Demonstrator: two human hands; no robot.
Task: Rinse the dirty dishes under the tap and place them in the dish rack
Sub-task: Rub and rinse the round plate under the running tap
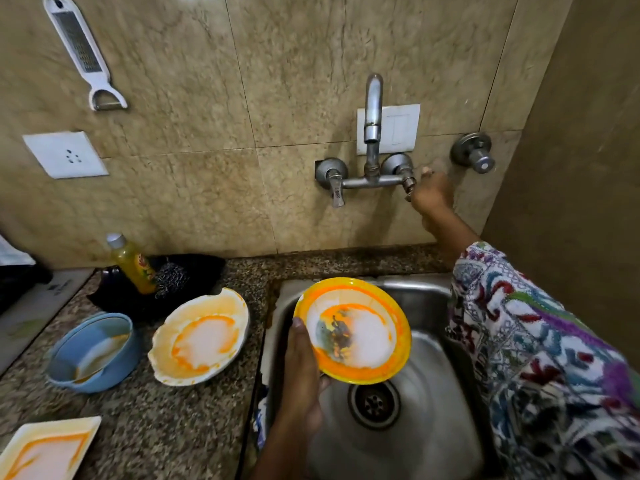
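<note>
- Over the steel sink [429, 296], the left hand [301, 372] grips a yellow-rimmed bowl [353, 329] by its left edge, thumb on the rim and fingers underneath; the bowl is tilted towards the viewer and streaked with orange residue.
- The bowl sits above the drain [374, 403], well below the tap spout [373, 109].
- The right hand [433, 194] is at the right-hand tap valve [408, 183] on the wall, fingers curled around its handle.
- No water stream is visible from the spout.
- On the granite worktop [138, 427] left of the sink: a stained scalloped white bowl [201, 337], a blue bowl [91, 353] beside it, and a stained square plate [48, 448] at the near-left corner.
- Behind these, a black tray [204, 271] holds a yellow soap bottle [133, 263] and a steel scrubber [171, 277].
</note>
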